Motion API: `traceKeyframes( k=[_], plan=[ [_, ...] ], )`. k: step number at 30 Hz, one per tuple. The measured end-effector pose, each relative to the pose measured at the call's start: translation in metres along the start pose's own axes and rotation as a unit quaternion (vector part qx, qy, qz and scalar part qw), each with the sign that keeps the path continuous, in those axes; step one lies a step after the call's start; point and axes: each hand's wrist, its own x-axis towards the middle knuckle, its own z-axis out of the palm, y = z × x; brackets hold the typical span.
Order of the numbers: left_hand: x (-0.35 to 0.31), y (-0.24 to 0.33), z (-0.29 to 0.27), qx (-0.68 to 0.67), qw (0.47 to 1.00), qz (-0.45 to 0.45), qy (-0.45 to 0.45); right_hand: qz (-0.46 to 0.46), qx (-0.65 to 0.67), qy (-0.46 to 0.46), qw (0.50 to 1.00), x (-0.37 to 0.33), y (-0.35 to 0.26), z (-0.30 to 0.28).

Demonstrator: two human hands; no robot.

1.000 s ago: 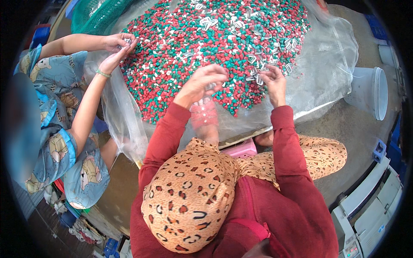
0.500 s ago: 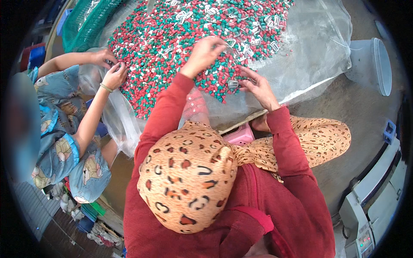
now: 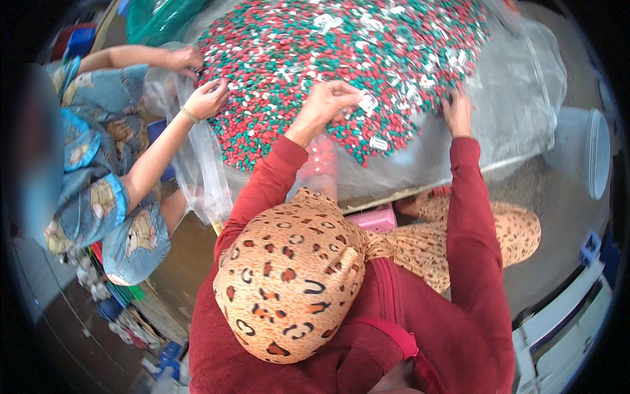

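1. Right hand now sits at the pile's right edge, away from the pale slotted buckle it reached for half a second ago; that buckle lies on the pile's near right edge.
2. Left hand is over the pile's middle, thumb and fingers closed, apparently pinching a white slotted piece; blur softens the contact.
3. Right fingers bend down into the pile's edge; cannot tell whether that grip holds anything.
4. Co-worker's nearer hand works at the pile's left edge. Translucent sheet runs under the pile; pale bucket stands off to its right.
5. Judgement: a light pinch on a slotted piece's rim, drawn straight up, should leave the pile's small red, green and white bits undisturbed.
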Motion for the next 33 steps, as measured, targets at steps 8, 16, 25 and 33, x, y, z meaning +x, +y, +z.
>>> traceKeyframes(
  k=[8,16,25,33],
  plan=[
    [-0.025,-0.041,-0.023,-0.443,0.869,0.0,-0.223,0.058,0.168,-0.109,0.978,-0.019,-0.121,0.002],
    [-0.042,-0.031,-0.073,-0.303,0.951,0.068,0.008,0.172,0.309,-0.161,0.921,0.001,-0.213,-0.007],
    [0.044,-0.019,-0.117,0.672,0.679,0.234,0.179,0.079,0.331,-0.063,0.938,0.013,-0.193,-0.044],
    [0.031,0.007,-0.111,0.127,0.934,0.289,0.169,0.138,0.277,-0.203,0.929,-0.026,-0.141,-0.054]
  ],
)
